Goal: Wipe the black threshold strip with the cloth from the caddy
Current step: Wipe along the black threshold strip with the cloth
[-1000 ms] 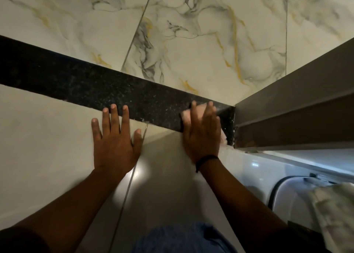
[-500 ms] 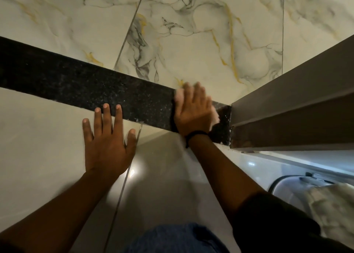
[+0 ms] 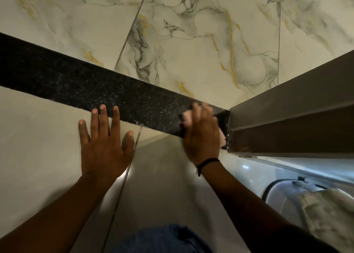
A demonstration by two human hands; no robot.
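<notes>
The black speckled threshold strip runs diagonally across the floor from the left edge down to the door frame at the right. My right hand presses a small pinkish cloth flat onto the strip's right end, close to the frame; most of the cloth is hidden under the palm. My left hand lies flat and spread on the plain tile just below the strip, with its fingertips touching the strip's near edge. A black band circles my right wrist.
A grey door frame meets the strip at the right. Marble-veined tiles lie beyond the strip. At lower right stands a white caddy with a mottled rag draped over it. My blue-clad knee is at the bottom.
My right hand slid up across the strip with the cloth, then came back down and slightly right toward the door frame. My left hand stayed flat on the tile.
</notes>
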